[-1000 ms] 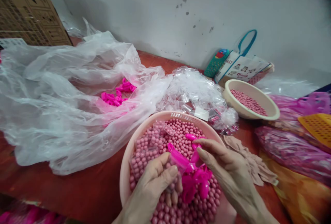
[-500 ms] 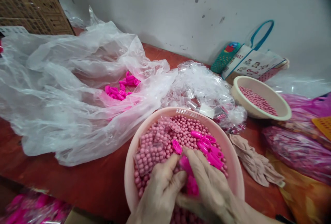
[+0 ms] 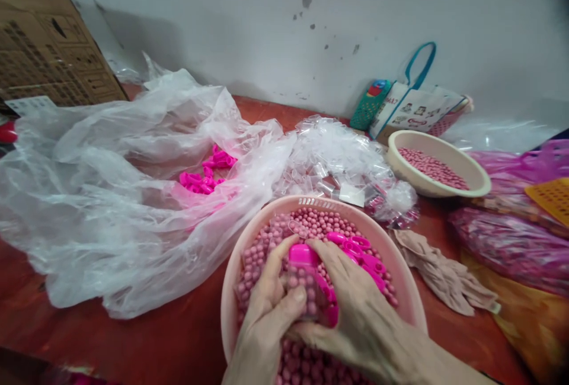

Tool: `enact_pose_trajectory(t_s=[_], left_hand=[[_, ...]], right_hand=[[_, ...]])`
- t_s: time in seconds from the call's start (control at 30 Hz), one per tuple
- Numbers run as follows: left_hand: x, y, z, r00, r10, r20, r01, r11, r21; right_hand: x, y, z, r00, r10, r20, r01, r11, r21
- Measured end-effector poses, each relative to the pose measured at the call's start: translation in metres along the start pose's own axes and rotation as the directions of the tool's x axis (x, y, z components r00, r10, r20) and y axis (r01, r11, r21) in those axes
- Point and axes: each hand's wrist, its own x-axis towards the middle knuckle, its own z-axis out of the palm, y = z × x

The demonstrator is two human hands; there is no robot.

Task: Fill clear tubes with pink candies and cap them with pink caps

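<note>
A pink plastic basin full of small pink balls sits at the table's near edge. Both my hands are inside it, pressed together around a clear little container with a bright pink cap that is packed with balls. My left hand cups the container from the left, thumb across its front. My right hand covers it from the right, fingers over the cap. More bright pink caps lie on the balls just past my right fingers.
A large crumpled clear plastic sheet with pink caps covers the left. Behind the basin lie clear containers, a cream bowl of balls, a printed bag, pink bags, beige gloves and a cardboard box.
My hands have closed tighter around the capped container and pushed it forward and down into the balls. The camera view shifted slightly.
</note>
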Motion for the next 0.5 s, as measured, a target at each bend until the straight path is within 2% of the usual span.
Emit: enact_pose_trajectory(t_s=[0.13,0.27,0.33,0.4,0.5], left_hand=[[-0.003,-0.008,-0.001,0.999,0.048,0.01,-0.049,0.99,0.13],[-0.007,-0.009,0.007,0.99,0.059,-0.128,-0.022,0.962,0.273],[-0.009,-0.008,0.009,0.985,0.077,-0.155,-0.023,0.947,0.319],[-0.009,-0.008,0.009,0.986,0.093,-0.138,-0.044,0.946,0.322],[-0.009,-0.009,0.008,0.991,0.072,-0.11,-0.035,0.952,0.303]], right_hand=[[0.0,-0.005,-0.001,0.995,0.04,-0.088,-0.031,0.994,0.106],[0.002,-0.011,-0.004,0.986,0.055,-0.155,-0.02,0.976,0.216],[0.002,-0.012,-0.004,0.975,0.049,-0.219,-0.001,0.977,0.214],[0.0,-0.012,-0.002,0.964,0.022,-0.263,0.029,0.982,0.189],[-0.001,-0.011,0.003,0.97,0.007,-0.241,0.035,0.984,0.172]])
